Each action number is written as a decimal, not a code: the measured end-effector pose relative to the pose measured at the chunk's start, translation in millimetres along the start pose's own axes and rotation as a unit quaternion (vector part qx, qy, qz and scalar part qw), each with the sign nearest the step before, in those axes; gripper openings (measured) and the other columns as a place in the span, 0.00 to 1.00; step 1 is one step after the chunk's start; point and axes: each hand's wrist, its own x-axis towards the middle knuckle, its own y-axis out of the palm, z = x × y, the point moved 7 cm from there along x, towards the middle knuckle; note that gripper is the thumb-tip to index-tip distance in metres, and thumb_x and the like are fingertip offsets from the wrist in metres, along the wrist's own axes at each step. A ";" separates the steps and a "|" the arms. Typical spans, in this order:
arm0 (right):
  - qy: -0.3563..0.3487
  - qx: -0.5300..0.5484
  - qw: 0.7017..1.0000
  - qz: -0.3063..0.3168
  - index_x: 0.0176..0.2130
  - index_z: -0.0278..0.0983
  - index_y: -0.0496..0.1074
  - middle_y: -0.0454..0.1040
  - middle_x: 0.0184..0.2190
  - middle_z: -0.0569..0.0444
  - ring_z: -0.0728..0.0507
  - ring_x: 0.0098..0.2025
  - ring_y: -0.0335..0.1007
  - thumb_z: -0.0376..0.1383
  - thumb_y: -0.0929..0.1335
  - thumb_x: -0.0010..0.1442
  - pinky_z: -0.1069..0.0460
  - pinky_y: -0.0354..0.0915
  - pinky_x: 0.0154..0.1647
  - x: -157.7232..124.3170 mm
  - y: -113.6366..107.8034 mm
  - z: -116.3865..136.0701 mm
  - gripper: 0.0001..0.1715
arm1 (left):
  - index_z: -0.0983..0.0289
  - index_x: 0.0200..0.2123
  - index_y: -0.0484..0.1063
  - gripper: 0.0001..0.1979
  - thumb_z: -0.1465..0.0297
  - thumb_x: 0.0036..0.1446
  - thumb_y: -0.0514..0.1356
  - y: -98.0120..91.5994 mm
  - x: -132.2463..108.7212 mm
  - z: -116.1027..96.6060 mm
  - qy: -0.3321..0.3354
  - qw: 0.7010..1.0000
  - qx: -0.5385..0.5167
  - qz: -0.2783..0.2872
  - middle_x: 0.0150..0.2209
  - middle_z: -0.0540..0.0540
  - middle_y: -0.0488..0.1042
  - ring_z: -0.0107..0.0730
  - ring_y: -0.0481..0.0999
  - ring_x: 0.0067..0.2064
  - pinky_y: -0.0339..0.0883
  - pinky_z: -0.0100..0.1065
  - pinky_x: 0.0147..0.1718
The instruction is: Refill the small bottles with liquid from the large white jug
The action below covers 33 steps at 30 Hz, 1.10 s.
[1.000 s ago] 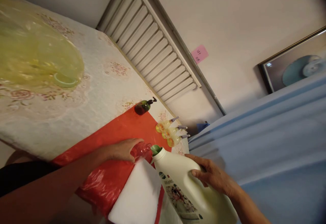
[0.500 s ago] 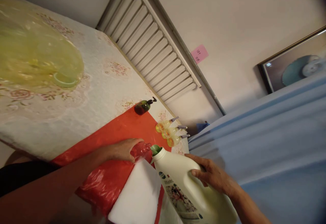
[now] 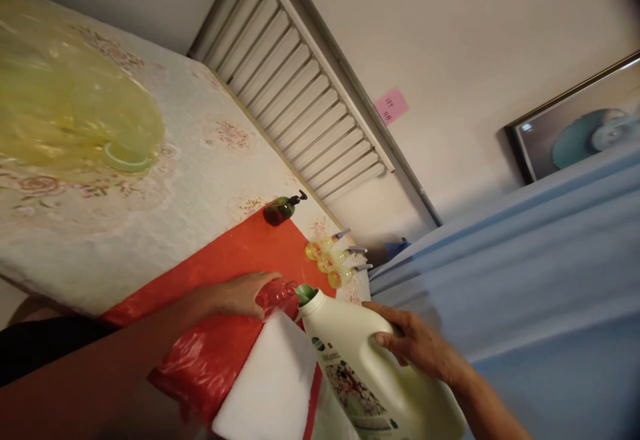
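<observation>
My right hand grips the side of a large white jug with a picture label, tilted so its mouth points left. At the jug's mouth sits a small green funnel, which rests in the neck of a small clear bottle. My left hand is wrapped round that small bottle and holds it on the red plastic sheet. A white folded cloth lies just under the jug.
A green pump bottle stands at the red sheet's far end. Three small yellow spray bottles stand near the table's corner. A yellow plastic bag lies on the flowered tablecloth. Blue fabric hangs at the right.
</observation>
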 end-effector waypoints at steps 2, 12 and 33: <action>0.003 0.003 1.000 0.000 0.62 0.39 0.62 0.73 0.37 0.52 0.52 0.23 0.57 0.51 0.68 0.55 0.56 0.57 0.21 -0.3 -0.2 -0.1 0.40 | 0.58 0.59 0.60 0.39 0.63 0.43 0.66 1.4 0.5 0.1 0.004 1.000 -0.003 0.008 0.59 0.58 0.68 0.50 0.67 0.59 0.63 0.41 0.54; -0.010 0.000 1.000 0.002 0.62 0.39 0.62 0.74 0.39 0.51 0.52 0.23 0.57 0.50 0.68 0.56 0.56 0.58 0.21 0.3 -0.7 0.6 0.38 | 0.60 0.59 0.61 0.38 0.65 0.43 0.65 0.1 -1.7 -2.7 0.005 1.000 -0.009 0.014 0.60 0.59 0.66 0.51 0.65 0.59 0.63 0.41 0.54; -0.010 -0.011 1.000 0.002 0.62 0.39 0.63 0.74 0.39 0.51 0.52 0.23 0.57 0.50 0.68 0.57 0.56 0.58 0.21 -1.7 -1.5 3.4 0.38 | 0.61 0.61 0.59 0.40 0.63 0.43 0.66 -0.6 -1.4 -3.4 0.004 1.000 0.001 0.008 0.60 0.60 0.66 0.51 0.65 0.60 0.62 0.42 0.56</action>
